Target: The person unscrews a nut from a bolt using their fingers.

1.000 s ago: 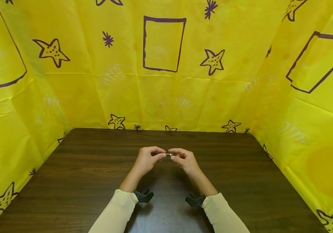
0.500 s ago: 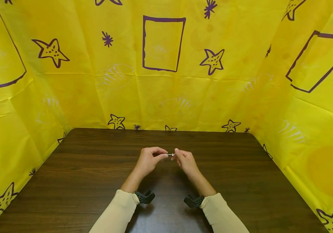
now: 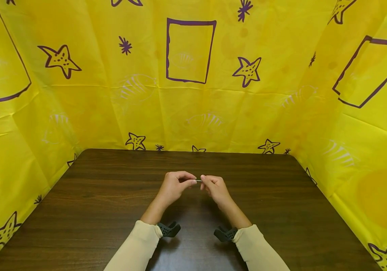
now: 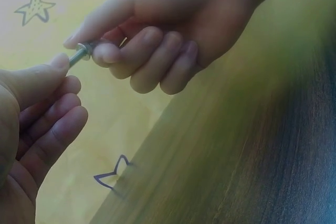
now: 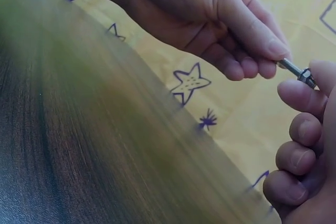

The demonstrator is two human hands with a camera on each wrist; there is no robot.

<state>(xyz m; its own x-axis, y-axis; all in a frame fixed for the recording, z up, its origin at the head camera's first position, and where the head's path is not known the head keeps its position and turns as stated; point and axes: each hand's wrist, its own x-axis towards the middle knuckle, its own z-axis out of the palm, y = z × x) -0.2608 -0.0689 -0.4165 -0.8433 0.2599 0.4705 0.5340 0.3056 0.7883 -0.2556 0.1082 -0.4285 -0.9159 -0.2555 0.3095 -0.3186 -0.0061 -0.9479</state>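
A small silver threaded bolt [image 3: 198, 181] spans the short gap between both hands, held above the table. My left hand [image 3: 173, 187] pinches one end of its shank between thumb and index finger; that end is hidden by the fingertips. At the other end sit a hex nut [image 5: 306, 77] and a flat washer [image 4: 84, 50]. The thumb and index finger of my right hand [image 3: 217, 188] close around this nut end, covering part of it. The right hand's other fingers [image 4: 149, 61] are curled in toward the palm, while those of the left [image 4: 58, 129] are loosely bent.
Beneath the hands lies a dark wood-grain table [image 3: 95, 210]. Yellow cloth [image 3: 193, 101] printed with purple stars surrounds its back and sides. A dark strap mount [image 3: 169, 229] is on the left wrist, and a similar mount [image 3: 225, 233] is on the right.
The right thumb and index finger have shifted around the nut, uncovering it half a second ago and now covering it in the head view. The left hand keeps its pinch, slightly further right.
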